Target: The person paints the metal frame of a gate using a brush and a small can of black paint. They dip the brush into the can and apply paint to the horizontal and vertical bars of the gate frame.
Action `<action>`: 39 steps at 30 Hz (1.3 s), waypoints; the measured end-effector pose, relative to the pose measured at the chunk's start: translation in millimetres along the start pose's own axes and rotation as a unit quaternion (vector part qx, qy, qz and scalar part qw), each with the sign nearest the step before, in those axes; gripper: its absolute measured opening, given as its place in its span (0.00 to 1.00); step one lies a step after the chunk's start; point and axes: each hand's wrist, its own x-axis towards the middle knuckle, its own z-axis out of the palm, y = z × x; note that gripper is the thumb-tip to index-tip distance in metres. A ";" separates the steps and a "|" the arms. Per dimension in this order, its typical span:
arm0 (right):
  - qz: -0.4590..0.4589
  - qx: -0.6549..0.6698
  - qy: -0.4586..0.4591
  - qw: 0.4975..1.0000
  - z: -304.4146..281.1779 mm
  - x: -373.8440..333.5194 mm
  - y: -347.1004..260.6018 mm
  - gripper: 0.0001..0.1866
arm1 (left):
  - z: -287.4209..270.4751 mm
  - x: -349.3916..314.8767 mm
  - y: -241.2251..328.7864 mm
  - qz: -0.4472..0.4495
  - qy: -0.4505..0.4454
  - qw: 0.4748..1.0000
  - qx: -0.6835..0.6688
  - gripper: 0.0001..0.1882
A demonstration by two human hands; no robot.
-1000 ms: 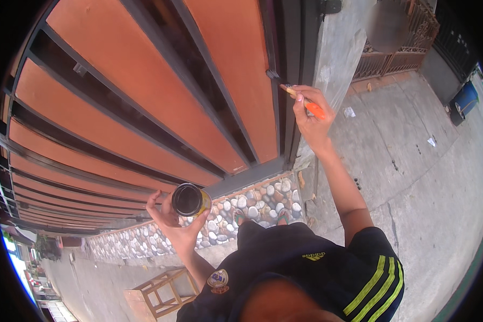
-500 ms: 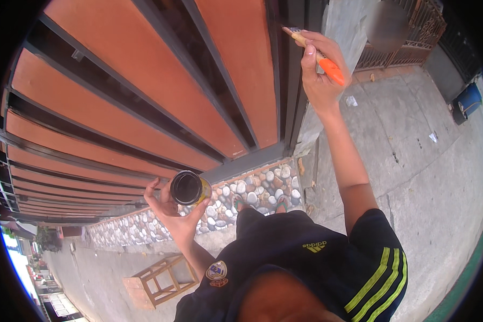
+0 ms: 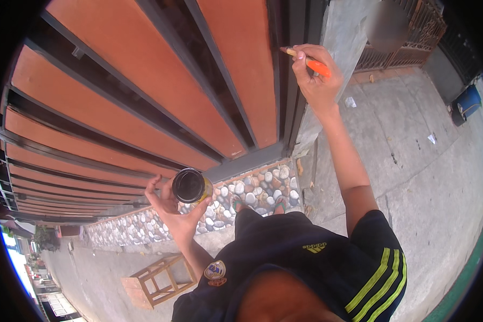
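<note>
My right hand [image 3: 320, 80] is up beside the fence, thumb and fingers pinching a paintbrush [image 3: 317, 68]. The orange end of its handle points back over my palm, and the paler part leads forward to dark bristles. The bristle end is at the dark upright post [image 3: 293, 102] that edges the last orange panel [image 3: 242, 70]; at this angle I can't say for sure whether it touches the metal or sits just off it.

Lower down and to my left, my left hand [image 3: 179, 219] is curled around a small open can [image 3: 190, 185], with my thumb on the near side and my fingers spread out at its left. I hold it with the mouth facing up toward me; the inside is dark, and a bit of yellow shows on its outer side. It is in front of the foot of the fence, well apart from the brush.

Beneath me, my sandalled feet are on a strip of pebble-patterned paving [image 3: 263, 185]. Behind my left arm, a wooden stool frame [image 3: 161, 280] lies on the concrete ground [image 3: 413, 177]. Off to my right are white scraps [image 3: 350, 102] and, farther away, a blue drum [image 3: 469, 101].
</note>
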 end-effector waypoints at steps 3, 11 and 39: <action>-0.104 0.026 0.052 0.993 11.8 44.5 -4.9 0.04 | 2.6 0.5 2.9 -0.015 -0.001 1.000 -0.008 0.51; -0.161 0.001 0.094 0.982 8.7 40.1 -6.4 0.04 | 4.8 1.9 -1.9 -0.003 0.000 1.000 -0.002 0.51; -0.133 0.066 0.090 0.985 7.1 41.1 -3.3 0.03 | 1.8 0.8 -10.2 0.003 0.000 1.000 -0.005 0.52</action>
